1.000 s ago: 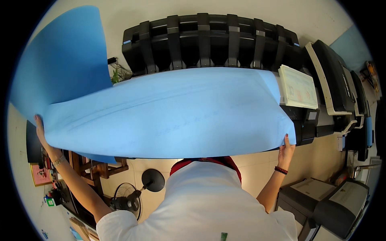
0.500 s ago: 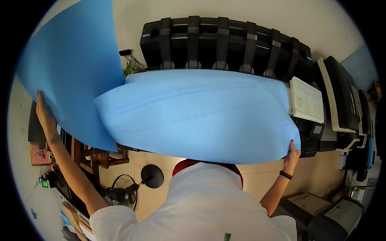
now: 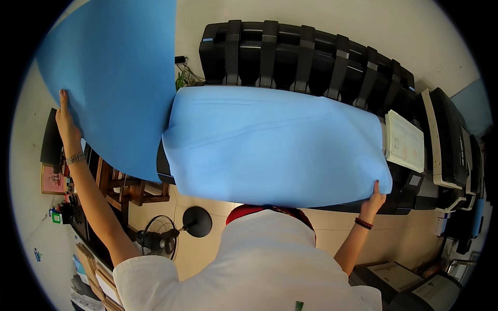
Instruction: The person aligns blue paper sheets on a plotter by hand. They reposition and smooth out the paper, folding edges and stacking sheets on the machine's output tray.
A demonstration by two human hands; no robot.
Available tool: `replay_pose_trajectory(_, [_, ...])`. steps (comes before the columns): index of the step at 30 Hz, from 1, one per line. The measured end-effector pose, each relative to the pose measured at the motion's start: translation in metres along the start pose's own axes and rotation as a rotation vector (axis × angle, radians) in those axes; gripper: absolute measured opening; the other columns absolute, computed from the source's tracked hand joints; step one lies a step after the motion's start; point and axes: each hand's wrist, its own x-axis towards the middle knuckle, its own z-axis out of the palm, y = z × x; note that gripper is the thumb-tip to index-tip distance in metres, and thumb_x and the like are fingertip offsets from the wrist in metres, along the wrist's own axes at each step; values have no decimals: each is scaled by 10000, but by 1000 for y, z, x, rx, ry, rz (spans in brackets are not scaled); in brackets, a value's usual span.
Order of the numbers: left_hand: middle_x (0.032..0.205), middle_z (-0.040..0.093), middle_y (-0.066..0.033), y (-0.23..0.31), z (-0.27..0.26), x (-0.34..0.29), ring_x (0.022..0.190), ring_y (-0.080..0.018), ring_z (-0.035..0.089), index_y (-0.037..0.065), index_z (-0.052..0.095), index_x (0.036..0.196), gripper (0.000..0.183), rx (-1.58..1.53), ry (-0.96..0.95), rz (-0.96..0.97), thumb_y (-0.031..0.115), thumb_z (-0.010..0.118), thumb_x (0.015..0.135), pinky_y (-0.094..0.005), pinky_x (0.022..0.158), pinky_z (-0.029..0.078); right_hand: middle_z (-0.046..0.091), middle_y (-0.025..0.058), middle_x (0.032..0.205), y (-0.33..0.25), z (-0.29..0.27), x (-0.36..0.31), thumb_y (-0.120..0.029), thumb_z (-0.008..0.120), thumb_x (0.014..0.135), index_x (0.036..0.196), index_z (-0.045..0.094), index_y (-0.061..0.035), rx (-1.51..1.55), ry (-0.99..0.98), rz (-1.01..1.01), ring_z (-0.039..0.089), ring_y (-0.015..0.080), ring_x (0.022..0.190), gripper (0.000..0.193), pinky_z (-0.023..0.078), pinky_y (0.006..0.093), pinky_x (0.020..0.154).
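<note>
A very large light-blue sheet of paper (image 3: pixel 270 145) lies over the front of a wide black large-format printer (image 3: pixel 306 52). My left hand (image 3: pixel 66 122) holds the sheet's left end, which is lifted and folded up high at the far left. My right hand (image 3: pixel 374 197) grips the sheet's lower right corner at the printer's front edge. The sheet hides most of the printer's front.
A stack of printed white papers (image 3: pixel 404 140) rests on the printer's right end. More black office machines (image 3: pixel 446 140) stand to the right. Below left are a black floor fan (image 3: pixel 161 241), a wooden stool (image 3: pixel 129 189) and cluttered shelves (image 3: pixel 67 217).
My left hand has raised the sheet's left end higher and swung it inward, so the sheet folds over more. My right hand stays on its corner, slightly lower.
</note>
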Motion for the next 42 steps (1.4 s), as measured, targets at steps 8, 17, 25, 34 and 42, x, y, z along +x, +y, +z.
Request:
replay_pose_trajectory(8, [1219, 583, -131, 6, -2, 1, 1113, -188, 574, -80, 542, 1243, 643, 7, -12, 26, 449, 651, 895, -316, 960, 450, 619, 122, 1189, -60, 61, 29, 7, 622, 892, 1204, 564, 56, 63, -8, -310, 590, 204, 1031, 321, 473, 337, 902])
replay_pose_trajectory(17, [1276, 567, -88, 1, -6, -12, 1129, -170, 565, -36, 549, 1285, 591, -49, 29, 73, 425, 620, 923, -309, 961, 446, 588, 130, 1249, -54, -21, 61, -24, 610, 913, 1277, 521, 36, -58, 62, -252, 589, 221, 1048, 379, 489, 356, 903])
replay_pose_trajectory(25, [1227, 600, -71, 8, -1, -19, 1099, -138, 573, -36, 576, 1259, 539, -54, 23, 34, 387, 626, 928, -285, 931, 451, 620, 156, 1155, 5, 17, 26, 7, 601, 910, 1131, 569, 59, -28, 226, -274, 612, 230, 968, 230, 508, 363, 866])
replay_pose_trajectory(34, [1188, 614, -64, 15, 1, -25, 1070, -125, 575, -28, 599, 1230, 542, -34, 28, 20, 406, 647, 910, -273, 939, 434, 593, 165, 1222, -11, 9, -17, -65, 582, 941, 1200, 535, 62, -24, 368, -379, 600, 246, 1012, 292, 521, 377, 890])
replay_pose_trajectory(42, [1245, 592, -71, 17, 4, -13, 1122, -130, 551, -24, 567, 1279, 550, -33, -5, 18, 379, 645, 913, -280, 975, 413, 622, 153, 1174, 13, 14, -6, -42, 625, 907, 1185, 566, 63, -61, 369, -377, 606, 225, 943, 303, 509, 359, 844])
